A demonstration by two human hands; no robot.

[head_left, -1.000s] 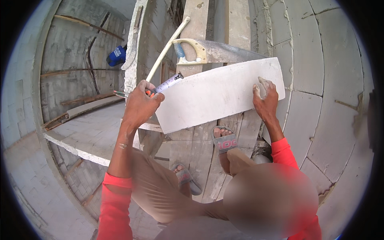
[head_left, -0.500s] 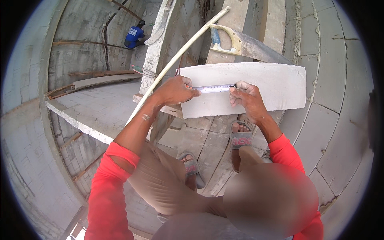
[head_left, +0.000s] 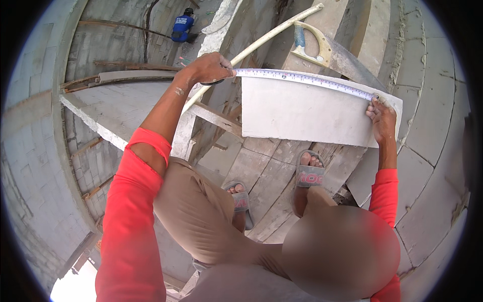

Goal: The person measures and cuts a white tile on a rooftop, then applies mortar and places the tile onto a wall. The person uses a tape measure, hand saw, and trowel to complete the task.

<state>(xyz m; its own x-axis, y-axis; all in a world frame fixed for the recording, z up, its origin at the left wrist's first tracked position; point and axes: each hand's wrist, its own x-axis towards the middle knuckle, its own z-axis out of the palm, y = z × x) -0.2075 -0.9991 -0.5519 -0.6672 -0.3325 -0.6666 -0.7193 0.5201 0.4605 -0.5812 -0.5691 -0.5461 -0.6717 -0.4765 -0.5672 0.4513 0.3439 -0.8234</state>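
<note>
My left hand (head_left: pixel 207 69) is closed round a tape measure; a dark bit of its case shows beneath the fingers. From there the pulled-out white tape (head_left: pixel 303 79) runs along the far edge of a pale, flat block (head_left: pixel 307 113). My right hand (head_left: pixel 382 118) pinches the free end of the tape near the block's right side. Just beyond the block lies a handsaw (head_left: pixel 347 60), its handle cream and blue. Part of its blade is hidden behind the block.
A long pale pole (head_left: pixel 266 40) slants past my left hand. Planks (head_left: pixel 259 168) lie under my sandalled feet. A block wall (head_left: pixel 427 100) stands to the right. Farther left and lower, a person in blue (head_left: pixel 182 27) crouches beyond a rough wall edge (head_left: pixel 219 27).
My hands have moved apart, left hand to the left and right hand to the right, drawing out more tape. The tape has shifted from the block's middle to its far edge.
</note>
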